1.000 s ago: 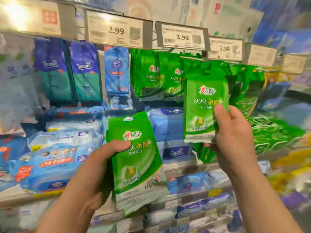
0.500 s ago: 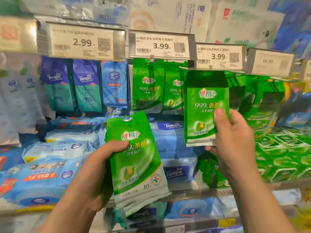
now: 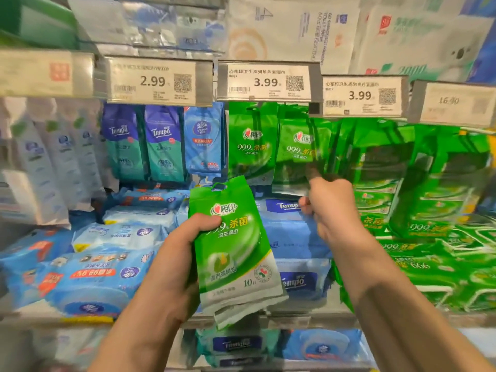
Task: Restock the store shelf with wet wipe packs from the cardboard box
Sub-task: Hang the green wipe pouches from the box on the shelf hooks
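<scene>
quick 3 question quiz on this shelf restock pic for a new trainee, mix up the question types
1. True or false: the left hand grips a green wipe pack.
2. Which price tag sits above the hanging green packs? A 2.99, B 3.99, C 16.90
3. Fill in: the right hand reaches toward the hanging ____ packs.

Key: 1 true; 2 B; 3 green
</scene>
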{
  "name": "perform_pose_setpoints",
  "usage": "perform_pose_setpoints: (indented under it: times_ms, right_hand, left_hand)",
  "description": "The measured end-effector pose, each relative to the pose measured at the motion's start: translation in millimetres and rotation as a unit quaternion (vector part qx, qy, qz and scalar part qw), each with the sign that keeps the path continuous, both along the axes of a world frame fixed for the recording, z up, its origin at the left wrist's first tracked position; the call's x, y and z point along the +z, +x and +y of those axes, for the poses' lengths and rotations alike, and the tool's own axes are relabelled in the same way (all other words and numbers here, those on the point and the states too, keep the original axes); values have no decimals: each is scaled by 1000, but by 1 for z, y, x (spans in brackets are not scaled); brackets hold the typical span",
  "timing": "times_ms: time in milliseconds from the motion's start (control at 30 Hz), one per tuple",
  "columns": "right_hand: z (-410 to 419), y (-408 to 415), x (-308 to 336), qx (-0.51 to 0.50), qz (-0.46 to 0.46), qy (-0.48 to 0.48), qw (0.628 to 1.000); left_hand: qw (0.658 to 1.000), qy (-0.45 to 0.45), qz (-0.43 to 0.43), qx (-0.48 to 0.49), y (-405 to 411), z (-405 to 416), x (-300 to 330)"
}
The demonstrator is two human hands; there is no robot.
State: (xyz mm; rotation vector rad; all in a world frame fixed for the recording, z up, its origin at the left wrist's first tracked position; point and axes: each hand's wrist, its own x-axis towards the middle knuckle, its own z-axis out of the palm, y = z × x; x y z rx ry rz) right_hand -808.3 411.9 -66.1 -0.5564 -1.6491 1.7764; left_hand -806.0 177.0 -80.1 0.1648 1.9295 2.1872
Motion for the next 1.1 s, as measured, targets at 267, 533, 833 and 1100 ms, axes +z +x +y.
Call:
perform_pose_setpoints:
  times_ms: [267,533,833,1100]
  right_hand:
    - [-44,73,-5,126,5,-28,992]
    - [-48,101,-13,202,-110,264,937]
    - [-25,116,-8,-28,95,205,974]
    - [-11,104,4,-105,189,249,944]
  left_hand:
    - [970,188,-124,-93,41,16,-6]
    - [953,184,-125,-205,42,32,3]
    - [980,105,-135,-106,39,37,-6]
    - [986,88,-128,-62,50,39,10]
